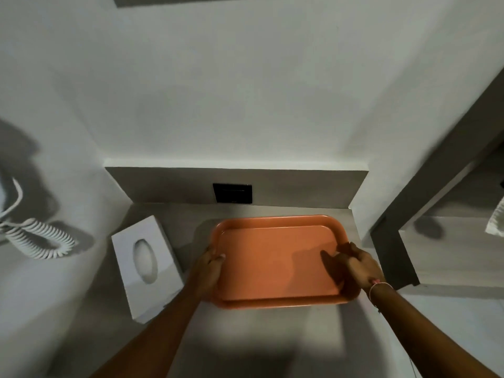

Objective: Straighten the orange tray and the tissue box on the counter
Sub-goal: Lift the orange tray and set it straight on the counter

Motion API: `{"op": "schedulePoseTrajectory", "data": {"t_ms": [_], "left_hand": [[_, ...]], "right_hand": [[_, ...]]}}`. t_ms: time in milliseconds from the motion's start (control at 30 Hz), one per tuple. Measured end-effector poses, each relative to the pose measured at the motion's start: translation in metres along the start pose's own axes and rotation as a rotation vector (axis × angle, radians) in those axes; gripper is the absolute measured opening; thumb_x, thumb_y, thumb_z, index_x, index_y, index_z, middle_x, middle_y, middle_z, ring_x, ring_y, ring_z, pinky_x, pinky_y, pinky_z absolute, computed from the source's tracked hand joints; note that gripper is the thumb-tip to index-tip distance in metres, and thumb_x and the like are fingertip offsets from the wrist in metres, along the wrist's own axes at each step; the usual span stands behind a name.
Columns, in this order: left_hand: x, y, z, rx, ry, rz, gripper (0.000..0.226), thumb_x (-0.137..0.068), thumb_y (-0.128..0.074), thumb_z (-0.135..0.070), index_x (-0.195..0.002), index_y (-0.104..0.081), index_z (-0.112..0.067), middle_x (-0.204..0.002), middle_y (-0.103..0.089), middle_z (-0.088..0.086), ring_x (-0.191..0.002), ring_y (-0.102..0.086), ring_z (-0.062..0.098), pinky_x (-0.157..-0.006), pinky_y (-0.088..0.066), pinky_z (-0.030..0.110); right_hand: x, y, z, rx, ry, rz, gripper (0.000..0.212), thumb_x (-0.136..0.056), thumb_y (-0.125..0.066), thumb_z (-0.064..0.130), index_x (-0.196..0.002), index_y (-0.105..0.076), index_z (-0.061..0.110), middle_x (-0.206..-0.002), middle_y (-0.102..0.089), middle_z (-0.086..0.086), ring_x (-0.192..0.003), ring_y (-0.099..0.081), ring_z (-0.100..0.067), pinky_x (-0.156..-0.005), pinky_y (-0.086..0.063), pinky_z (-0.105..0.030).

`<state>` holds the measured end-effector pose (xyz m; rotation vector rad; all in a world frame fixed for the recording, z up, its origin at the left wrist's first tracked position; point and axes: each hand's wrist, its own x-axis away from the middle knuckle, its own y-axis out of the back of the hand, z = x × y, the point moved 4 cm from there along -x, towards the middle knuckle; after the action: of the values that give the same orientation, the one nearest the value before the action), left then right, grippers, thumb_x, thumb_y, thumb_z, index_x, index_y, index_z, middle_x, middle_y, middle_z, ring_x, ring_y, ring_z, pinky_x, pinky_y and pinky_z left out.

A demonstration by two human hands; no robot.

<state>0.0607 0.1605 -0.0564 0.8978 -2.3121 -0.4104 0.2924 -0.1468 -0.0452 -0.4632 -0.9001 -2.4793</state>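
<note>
The orange tray (275, 257) lies flat on the grey counter (272, 336), nothing in it, its long sides roughly parallel to the back wall. My left hand (210, 268) grips its left rim, thumb over the edge. On the right rim, my right hand (357, 264) is closed over the edge, fingers reaching into the tray. The white tissue box (146, 266) with an oval opening lies left of the tray, turned slightly askew, untouched.
A black socket plate (232, 193) sits on the backsplash behind the tray. A white coiled cord (41, 238) hangs on the left wall. At the right, a grey partition (392, 257) separates the counter from a shelf with a white cloth (496, 222).
</note>
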Motion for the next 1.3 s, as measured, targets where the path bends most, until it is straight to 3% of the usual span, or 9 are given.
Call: {"op": "schedulePoseTrajectory", "data": {"t_ms": [133, 267, 467, 700, 833, 933, 1000, 1100, 1300], "left_hand": [[-0.032, 0.008, -0.012, -0.036, -0.056, 0.079, 0.037, -0.087, -0.055, -0.038, -0.123, -0.056, -0.026, -0.111, -0.064, 0.003, -0.099, -0.062, 0.027, -0.079, -0.046, 0.033], [-0.049, 0.006, -0.017, -0.067, -0.072, 0.123, 0.037, -0.088, -0.050, -0.036, -0.121, -0.057, -0.022, -0.109, -0.067, 0.013, -0.098, -0.063, 0.032, -0.090, -0.050, 0.047], [-0.057, 0.002, -0.015, -0.065, -0.054, 0.137, 0.026, -0.095, -0.046, -0.029, -0.118, -0.056, -0.023, -0.101, -0.066, 0.009, -0.093, -0.063, 0.029, -0.083, -0.049, 0.040], [-0.056, 0.000, -0.013, -0.112, -0.038, 0.164, 0.041, -0.096, -0.043, -0.035, -0.135, -0.042, -0.023, -0.127, -0.058, 0.015, -0.113, -0.058, 0.035, -0.100, -0.045, 0.051], [-0.023, -0.008, -0.006, -0.511, -0.278, 0.103, 0.060, -0.097, -0.031, -0.044, -0.150, -0.011, -0.022, -0.161, -0.011, 0.006, -0.142, -0.027, 0.030, -0.113, -0.032, 0.050], [0.029, -0.021, 0.020, -0.741, -0.431, -0.016, 0.066, -0.095, -0.027, -0.048, -0.150, -0.013, -0.015, -0.161, -0.007, 0.007, -0.148, -0.013, 0.026, -0.120, -0.022, 0.043], [0.059, -0.029, 0.038, -0.815, -0.520, -0.030, 0.066, -0.093, -0.028, -0.046, -0.148, -0.021, -0.010, -0.158, -0.017, 0.008, -0.147, -0.017, 0.025, -0.120, -0.014, 0.037], [0.076, -0.036, 0.058, -0.875, -0.536, -0.008, 0.065, -0.093, -0.030, -0.043, -0.146, -0.026, -0.007, -0.157, -0.023, 0.011, -0.146, -0.020, 0.026, -0.117, -0.007, 0.034], [0.061, -0.038, 0.056, -0.961, -0.491, 0.048, 0.069, -0.093, -0.018, -0.048, -0.149, -0.006, -0.010, -0.160, -0.003, 0.007, -0.149, -0.004, 0.024, -0.116, 0.003, 0.035]], "right_hand": [[-0.008, -0.009, 0.007, -0.015, -0.037, -0.050, 0.012, -0.093, -0.055, 0.029, -0.098, -0.064, 0.022, -0.103, -0.069, -0.010, -0.098, -0.060, -0.033, -0.090, -0.048, -0.051], [-0.018, -0.014, 0.013, -0.002, -0.058, -0.085, 0.020, -0.091, -0.056, 0.033, -0.105, -0.065, 0.022, -0.107, -0.068, -0.011, -0.101, -0.059, -0.034, -0.094, -0.047, -0.053], [-0.025, -0.021, 0.014, 0.034, -0.062, -0.097, 0.021, -0.090, -0.056, 0.038, -0.108, -0.063, 0.030, -0.108, -0.068, -0.008, -0.099, -0.059, -0.032, -0.091, -0.047, -0.048], [-0.028, -0.027, 0.008, 0.082, -0.044, -0.084, 0.026, -0.093, -0.053, 0.036, -0.116, -0.059, 0.026, -0.116, -0.068, -0.011, -0.105, -0.060, -0.037, -0.095, -0.048, -0.054], [-0.002, -0.037, 0.004, 0.267, 0.127, -0.119, 0.057, -0.097, -0.049, 0.041, -0.148, -0.030, 0.025, -0.154, -0.040, -0.010, -0.136, -0.041, -0.039, -0.110, -0.036, -0.059], [0.043, -0.062, -0.018, 0.439, 0.315, -0.042, 0.074, -0.097, -0.038, 0.056, -0.154, 0.002, 0.033, -0.163, -0.006, 0.002, -0.150, -0.007, -0.025, -0.116, -0.019, -0.049], [0.064, -0.078, -0.037, 0.592, 0.381, 0.014, 0.075, -0.095, -0.021, 0.064, -0.151, 0.018, 0.033, -0.161, 0.012, 0.006, -0.149, 0.010, -0.019, -0.119, -0.007, -0.044], [0.074, -0.086, -0.056, 0.743, 0.394, 0.028, 0.077, -0.088, -0.001, 0.066, -0.150, 0.021, 0.026, -0.160, 0.020, 0.003, -0.147, 0.021, -0.018, -0.122, 0.003, -0.041], [0.067, -0.088, -0.058, 0.783, 0.366, 0.009, 0.079, -0.088, 0.000, 0.066, -0.152, 0.013, 0.023, -0.162, 0.017, -0.001, -0.149, 0.018, -0.021, -0.121, 0.007, -0.039]]}}
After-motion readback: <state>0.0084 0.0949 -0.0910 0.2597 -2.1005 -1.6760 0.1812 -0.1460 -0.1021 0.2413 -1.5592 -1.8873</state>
